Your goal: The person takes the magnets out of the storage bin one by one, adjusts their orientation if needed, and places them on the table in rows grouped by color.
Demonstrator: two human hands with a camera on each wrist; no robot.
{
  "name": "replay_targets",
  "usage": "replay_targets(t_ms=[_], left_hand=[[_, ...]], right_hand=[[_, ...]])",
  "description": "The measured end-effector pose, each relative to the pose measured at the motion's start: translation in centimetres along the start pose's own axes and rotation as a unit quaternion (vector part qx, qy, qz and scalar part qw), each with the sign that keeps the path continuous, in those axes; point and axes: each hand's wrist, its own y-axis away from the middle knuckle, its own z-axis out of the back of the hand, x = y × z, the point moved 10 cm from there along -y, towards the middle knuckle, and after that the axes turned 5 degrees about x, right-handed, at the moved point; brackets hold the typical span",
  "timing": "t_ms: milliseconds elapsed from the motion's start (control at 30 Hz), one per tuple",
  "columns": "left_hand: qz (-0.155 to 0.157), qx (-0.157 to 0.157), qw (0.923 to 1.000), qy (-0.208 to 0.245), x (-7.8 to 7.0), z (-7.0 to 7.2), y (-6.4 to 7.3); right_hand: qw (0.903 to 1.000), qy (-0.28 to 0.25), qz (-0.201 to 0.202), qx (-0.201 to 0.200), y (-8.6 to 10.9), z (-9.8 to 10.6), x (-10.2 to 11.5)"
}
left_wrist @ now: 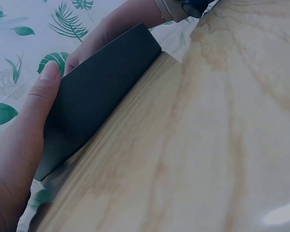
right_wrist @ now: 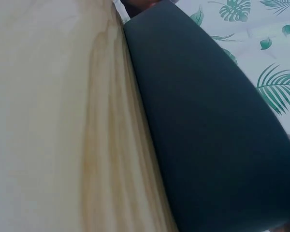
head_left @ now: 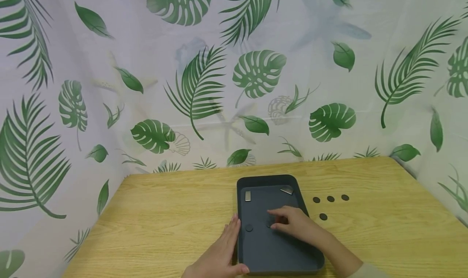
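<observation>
Tray (head_left: 281,251): on the worktop (head_left: 164,213), right of your left hand (head_left: 222,249), beneath your right hand (head_left: 296,224).
Tray disc (head_left: 249,228): left of your right hand; another disc (head_left: 268,225), at its fingertips.
Far pieces (head_left: 248,195): in the tray, beyond your right hand, one farther left.
Loose discs (head_left: 330,199): four on the worktop, right of your right hand.

Head view: from above, facing forward and down, farthest off; tray (head_left: 279,253) at 5 o'clock, leaf-print backdrop (head_left: 120,46) at 12. Left wrist view: low, tilted, near, tray's outer side at 10 o'clock. Right wrist view: low, tilted, very near, tray's outer side at 3, table (right_wrist: 38,121) at 9. All three share tray, table, backdrop.
</observation>
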Motion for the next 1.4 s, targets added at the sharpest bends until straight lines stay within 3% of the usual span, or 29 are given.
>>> replay_targets(t_ms=[333, 600, 900, 1133, 1400], left_hand=[[-0.001, 0.004, 1.0000, 0.003, -0.1, 0.0, -0.1], [-0.005, 0.003, 1.0000, 0.003, -0.3, 0.3, -0.1], [-0.008, -0.001, 1.0000, 0.000, -0.2, 0.3, 0.0], [-0.016, -0.008, 0.9998, -0.002, -0.3, 0.2, 0.0], [-0.016, -0.005, 0.9998, 0.013, -0.2, 0.2, 0.0]], right_hand=[[0.9988, 0.016, -0.019, 0.042, 0.1, -1.0, -0.1], [0.9980, 0.021, 0.018, 0.057, -0.4, -1.4, 0.1], [0.9919, 0.020, 0.084, 0.093, 0.0, -2.3, 1.8], [0.9881, 0.003, 0.100, 0.116, 0.3, -3.1, 2.1], [0.9872, 0.006, 0.113, 0.113, 0.5, -3.0, 2.6]])
